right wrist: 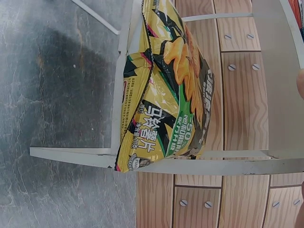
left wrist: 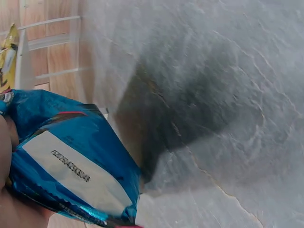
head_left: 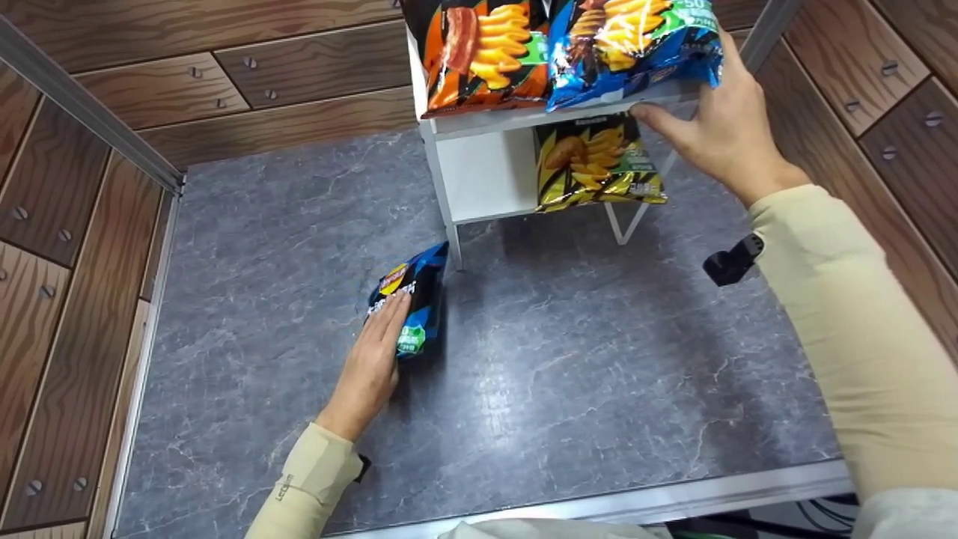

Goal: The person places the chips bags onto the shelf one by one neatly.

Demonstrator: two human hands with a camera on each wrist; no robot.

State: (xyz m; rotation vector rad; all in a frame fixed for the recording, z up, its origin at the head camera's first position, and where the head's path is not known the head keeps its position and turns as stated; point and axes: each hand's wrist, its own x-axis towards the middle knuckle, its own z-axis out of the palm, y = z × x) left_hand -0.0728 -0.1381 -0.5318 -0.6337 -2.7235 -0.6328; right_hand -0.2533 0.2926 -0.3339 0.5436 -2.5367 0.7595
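Observation:
My left hand [head_left: 378, 348] holds a blue-and-black chip bag [head_left: 428, 299], tilted on edge close to the rack's front left leg. In the left wrist view the bag's blue back [left wrist: 90, 156] shows a white printed label. My right hand [head_left: 730, 135] is at the right front corner of the white shelf rack [head_left: 486, 180], with its thumb by the upper shelf's front edge. Its fingers pass beside a blue chip bag [head_left: 636, 52] and are partly hidden. An orange chip bag [head_left: 486, 60] stands left of that one. A yellow chip bag [right wrist: 164, 90] lies on the lower shelf.
The rack stands on a grey marbled tabletop [head_left: 262, 314]. Wood-patterned panels [head_left: 322, 71] enclose the back and sides, with metal frame bars [head_left: 90, 97] at the corners. A metal rail [head_left: 636, 498] runs along the near edge, with dark cables [head_left: 778, 524] below it.

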